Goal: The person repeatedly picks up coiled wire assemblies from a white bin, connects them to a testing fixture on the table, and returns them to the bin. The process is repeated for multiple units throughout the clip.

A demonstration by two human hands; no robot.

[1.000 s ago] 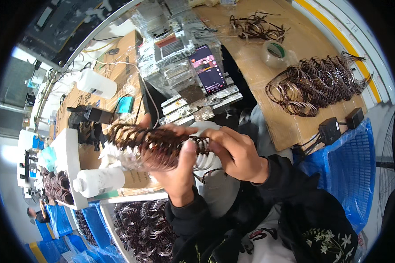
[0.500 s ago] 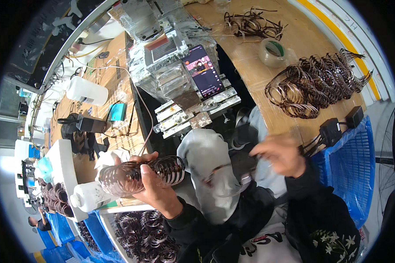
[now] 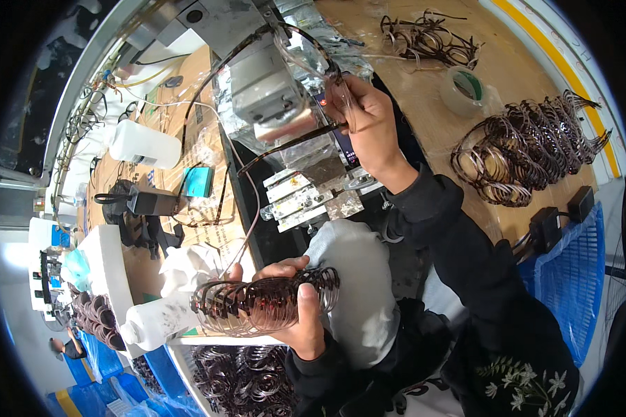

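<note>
My left hand point(image 3: 300, 321) grips a tight stack of brown translucent spectacle frames point(image 3: 254, 306), held sideways low over my lap. My right hand point(image 3: 368, 125) is raised in front of a foil-wrapped metal machine point(image 3: 264, 90) and pinches a single spectacle frame point(image 3: 306, 50) with clear lenses; its thin brown temple arms hang open down to the left. A phone behind that hand is mostly hidden.
A long row of brown frames point(image 3: 528, 146) and a tape roll point(image 3: 469, 87) lie on the wooden bench at right, more frames point(image 3: 424, 38) farther back. White bottles point(image 3: 142, 144) stand left. A blue basket point(image 3: 570, 271) is at right; a grey cloth point(image 3: 358, 278) covers my lap.
My right hand left the stack, swung out to the right, then rose to the machine, now holding a single frame. My left hand lowered the stack toward my lap.
</note>
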